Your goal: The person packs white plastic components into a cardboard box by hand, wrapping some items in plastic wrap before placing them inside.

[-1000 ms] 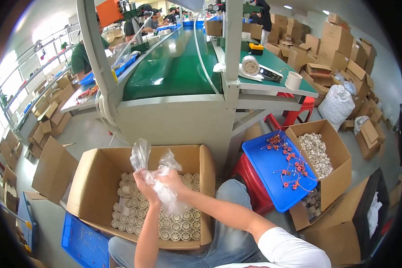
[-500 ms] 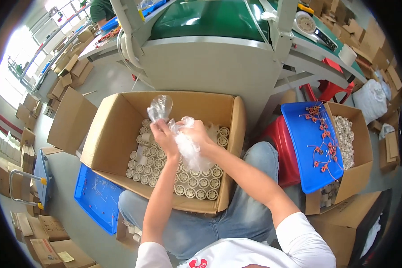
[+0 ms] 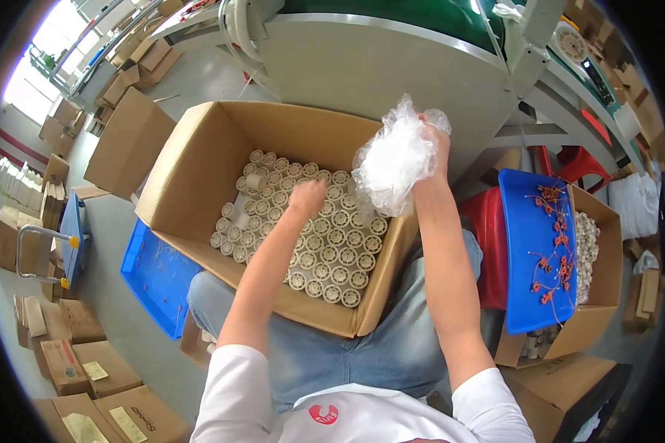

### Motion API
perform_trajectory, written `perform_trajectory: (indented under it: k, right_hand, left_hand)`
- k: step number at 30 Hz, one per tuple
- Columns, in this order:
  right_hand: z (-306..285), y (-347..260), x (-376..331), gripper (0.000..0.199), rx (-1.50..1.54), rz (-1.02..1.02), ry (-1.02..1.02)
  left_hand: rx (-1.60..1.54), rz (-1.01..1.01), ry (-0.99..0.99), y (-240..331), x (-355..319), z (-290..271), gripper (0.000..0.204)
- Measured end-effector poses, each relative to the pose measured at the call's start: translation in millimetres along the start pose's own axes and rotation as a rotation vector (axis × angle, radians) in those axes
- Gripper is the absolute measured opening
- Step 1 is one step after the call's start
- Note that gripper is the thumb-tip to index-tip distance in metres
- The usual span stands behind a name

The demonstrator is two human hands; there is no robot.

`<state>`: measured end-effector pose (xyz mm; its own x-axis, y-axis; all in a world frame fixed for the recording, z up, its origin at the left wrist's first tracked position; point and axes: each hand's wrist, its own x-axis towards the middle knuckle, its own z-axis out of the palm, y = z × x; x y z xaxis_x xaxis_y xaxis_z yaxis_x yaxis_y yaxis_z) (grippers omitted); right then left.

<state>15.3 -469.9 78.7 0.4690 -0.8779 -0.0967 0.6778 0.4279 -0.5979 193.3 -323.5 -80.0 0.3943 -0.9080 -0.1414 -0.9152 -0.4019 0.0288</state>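
A crumpled clear plastic bag (image 3: pixel 395 159) is bunched in my right hand (image 3: pixel 439 148), which is closed on it above the right side of a large open cardboard box (image 3: pixel 192 166). My left hand (image 3: pixel 308 198) is lowered over the middle of this box, its fingers curled just above the parts. Whatever those fingers hold, if anything, is hidden. Inside stand many round white plastic parts (image 3: pixel 331 294) with spoked ends, packed side by side. A few of them (image 3: pixel 241 220) lie on their sides toward the left.
Beside my right knee, a blue tray (image 3: pixel 521 288) bears orange parts with wires, on a red stool (image 3: pixel 488 251). A carton of small pale parts (image 3: pixel 606 244) stands past it. Another blue tray (image 3: pixel 151 284) lies at left. A grey machine frame (image 3: pixel 391 74) rises beyond the box.
Both hands were together at the plastic over the box. My right hand has carried the bag up and right; my left hand has let go and dropped toward the parts. The view has shifted.
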Motion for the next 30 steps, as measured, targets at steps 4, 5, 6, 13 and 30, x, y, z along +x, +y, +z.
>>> perform_trajectory:
  k: [4, 5, 6, 13, 30]
  right_hand:
    - [-4, -20, 2, 0.012, 0.03, -0.016, -0.029]
    - [-6, -25, 1, 0.012, 0.025, -0.02, -0.019]
    - [-6, -32, -2, 0.013, 0.078, -0.008, 0.013]
    - [-3, -35, 2, 0.013, 0.155, 0.006, 0.024]
    - [17, 43, -40, 0.041, -0.691, -0.003, -0.293]
  left_hand:
    - [0.111, 0.012, -0.292, 26, 16, 14, 0.034]
    - [0.06, -0.063, -0.351, 33, 21, 16, 0.07]
    - [0.055, -0.048, -0.355, 43, 24, 20, 0.07]
    - [-0.321, 0.023, 0.046, 57, 76, 124, 0.071]
    - [-1.333, 0.15, 0.441, 52, -52, -135, 0.018]
